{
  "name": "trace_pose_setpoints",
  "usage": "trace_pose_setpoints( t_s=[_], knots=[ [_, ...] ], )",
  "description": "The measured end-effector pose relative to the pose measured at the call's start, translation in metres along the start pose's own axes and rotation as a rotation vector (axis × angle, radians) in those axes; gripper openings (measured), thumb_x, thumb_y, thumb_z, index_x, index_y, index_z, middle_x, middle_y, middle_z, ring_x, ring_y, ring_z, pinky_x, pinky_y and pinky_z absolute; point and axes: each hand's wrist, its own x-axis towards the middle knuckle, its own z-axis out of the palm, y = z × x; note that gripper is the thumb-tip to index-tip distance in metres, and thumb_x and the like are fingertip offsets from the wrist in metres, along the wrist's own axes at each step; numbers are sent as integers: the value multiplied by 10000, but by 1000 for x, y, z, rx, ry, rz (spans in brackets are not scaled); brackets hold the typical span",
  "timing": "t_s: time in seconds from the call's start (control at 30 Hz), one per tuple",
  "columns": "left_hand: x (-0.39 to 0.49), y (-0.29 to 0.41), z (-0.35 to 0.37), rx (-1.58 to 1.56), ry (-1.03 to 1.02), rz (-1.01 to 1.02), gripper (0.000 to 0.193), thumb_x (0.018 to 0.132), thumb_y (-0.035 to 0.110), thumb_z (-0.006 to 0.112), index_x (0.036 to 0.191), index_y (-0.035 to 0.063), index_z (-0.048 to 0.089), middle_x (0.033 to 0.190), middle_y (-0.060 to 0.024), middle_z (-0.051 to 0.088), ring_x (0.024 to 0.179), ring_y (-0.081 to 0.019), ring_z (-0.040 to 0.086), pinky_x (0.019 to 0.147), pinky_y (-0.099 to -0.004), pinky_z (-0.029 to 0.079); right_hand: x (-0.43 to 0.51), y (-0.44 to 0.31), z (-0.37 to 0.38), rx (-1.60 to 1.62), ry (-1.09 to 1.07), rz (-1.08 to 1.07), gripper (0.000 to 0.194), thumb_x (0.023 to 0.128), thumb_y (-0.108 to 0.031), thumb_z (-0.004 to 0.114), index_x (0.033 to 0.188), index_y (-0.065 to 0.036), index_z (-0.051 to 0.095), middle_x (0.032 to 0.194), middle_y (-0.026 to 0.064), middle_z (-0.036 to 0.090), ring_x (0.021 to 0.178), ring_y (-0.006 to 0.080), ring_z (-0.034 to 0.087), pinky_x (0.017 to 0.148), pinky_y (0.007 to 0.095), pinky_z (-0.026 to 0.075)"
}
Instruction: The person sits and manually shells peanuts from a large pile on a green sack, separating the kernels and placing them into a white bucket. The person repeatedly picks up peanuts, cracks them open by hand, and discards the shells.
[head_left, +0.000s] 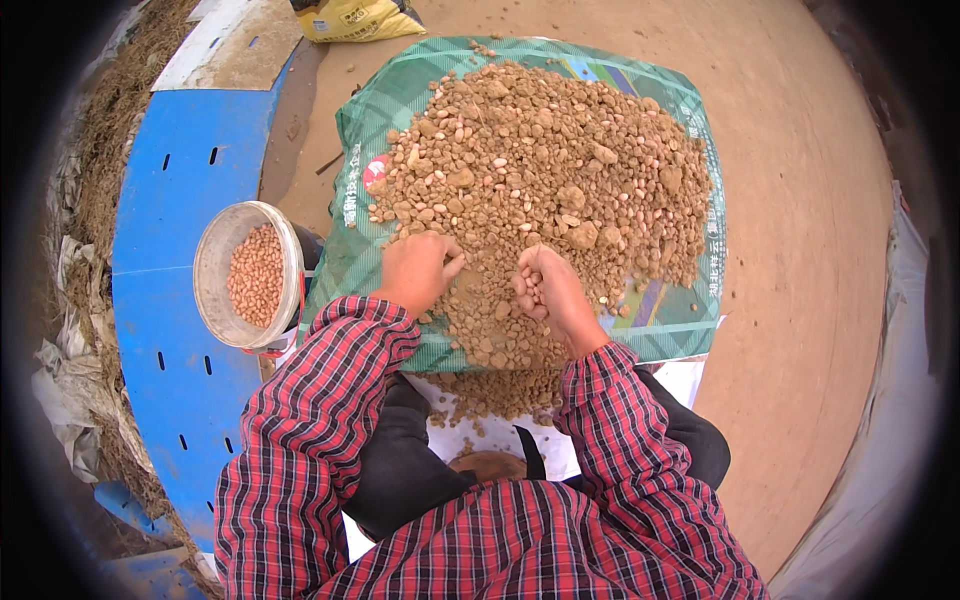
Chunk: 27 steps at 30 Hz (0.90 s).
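Observation:
A broad heap of brown soil clods mixed with pinkish shelled peanuts lies on a green woven plastic sack. My right hand is curled around several peanuts, palm turned inward, just above the near part of the heap. To its left, my left hand is at the heap's near left edge, back of the hand up, thumb and fingers close together; whether anything is between the fingertips cannot be told. Left of the sack, a round white plastic bucket tilts towards me and holds many shelled peanuts.
A blue slotted panel runs along the left, with dry plant litter beyond it. A yellow printed bag lies at the top. Brown ground extends to the right. Loose soil has fallen onto a white sheet between my legs.

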Motion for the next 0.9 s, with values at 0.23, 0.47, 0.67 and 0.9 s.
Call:
trace_pose_setpoints(
  t_s=[0.23,0.47,0.67,0.9],
  knots=[
    [6,-2,-7,-1033,-274,-338,135,832,216,585,832,83,610,705,-21,582,559,-140,507,520,-277,412,29,-1,0,-1251,474,-737,208,1000,-266,515,915,-76,500,615,1,533,497,102,478,474,251,386],
    [26,7,-13,-1485,-548,-352,226,916,219,536,958,43,670,837,-37,638,738,-118,558,625,-256,451,-8,-5,-38,61,131,-333,197,1008,-273,492,947,-86,493,722,32,580,536,109,509,448,247,380],
    [34,65,16,-510,-222,-15,272,873,311,691,1005,86,770,914,-103,736,760,-209,671,725,-335,527,-25,18,-54,129,181,-213,215,1000,-280,509,959,-74,552,697,-10,549,556,63,478,463,208,348],
    [37,96,30,169,-104,130,188,854,327,675,869,162,764,821,-75,706,783,-260,687,663,-389,537,-17,42,-46,-881,557,-476,256,973,-184,544,1181,-35,546,777,130,668,695,264,653,613,380,478]
  ],
)
